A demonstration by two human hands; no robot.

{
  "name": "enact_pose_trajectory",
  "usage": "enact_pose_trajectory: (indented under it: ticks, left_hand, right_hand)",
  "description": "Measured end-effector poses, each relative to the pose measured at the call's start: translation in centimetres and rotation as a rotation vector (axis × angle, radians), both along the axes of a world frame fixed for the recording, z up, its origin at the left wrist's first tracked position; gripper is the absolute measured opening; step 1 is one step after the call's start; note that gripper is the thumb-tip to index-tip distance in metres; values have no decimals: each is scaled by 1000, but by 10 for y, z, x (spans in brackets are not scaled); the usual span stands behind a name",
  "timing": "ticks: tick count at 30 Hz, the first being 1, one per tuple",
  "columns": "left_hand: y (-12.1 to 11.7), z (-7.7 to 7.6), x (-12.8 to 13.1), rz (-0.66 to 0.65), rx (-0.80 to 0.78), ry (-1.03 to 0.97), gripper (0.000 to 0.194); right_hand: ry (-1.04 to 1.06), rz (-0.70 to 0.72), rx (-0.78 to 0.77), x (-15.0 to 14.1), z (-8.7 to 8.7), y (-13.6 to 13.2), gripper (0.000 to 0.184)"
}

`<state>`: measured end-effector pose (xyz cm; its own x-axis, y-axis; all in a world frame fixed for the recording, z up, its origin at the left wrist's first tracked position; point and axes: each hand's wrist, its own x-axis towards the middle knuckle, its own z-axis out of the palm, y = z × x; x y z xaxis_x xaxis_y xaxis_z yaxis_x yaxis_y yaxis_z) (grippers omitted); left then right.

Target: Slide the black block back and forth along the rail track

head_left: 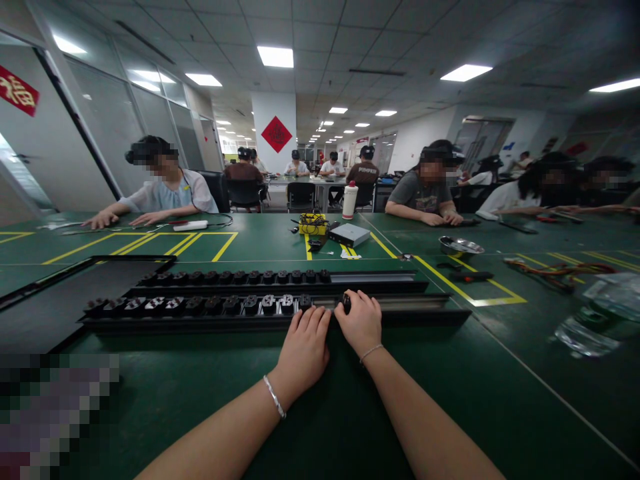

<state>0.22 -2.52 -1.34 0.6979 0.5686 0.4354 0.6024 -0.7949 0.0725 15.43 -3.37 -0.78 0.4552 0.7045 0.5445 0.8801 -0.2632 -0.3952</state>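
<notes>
Two long black channel rails lie side by side on the table, the near rail [210,325] in front of the far rail [380,287]. Small black socket-like modules [213,305] sit in a row along each one, from the left to past the middle. My right hand [361,321] pinches another black module [346,303] at the near rail's channel, just right of the row. Resting on the rail's front edge is my left hand [306,343], its fingers stretched out beside the last seated module [305,302]; its thumb is mostly hidden.
A black tray [60,293] stands at the left. Farther back are a grey box [350,235], a yellow item with cables [313,225], a white bottle [350,200] and a metal bowl [461,247]. A clear plastic bottle [597,313] lies right. Co-workers sit across the table.
</notes>
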Motion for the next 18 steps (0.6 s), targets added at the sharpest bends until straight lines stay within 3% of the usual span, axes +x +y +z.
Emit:
enact_pose_trajectory:
  ticks: [18]
  left_hand:
    - [0,-1,0,5,19,6,61]
  right_hand:
    - [3,8,19,1,1,-1,32]
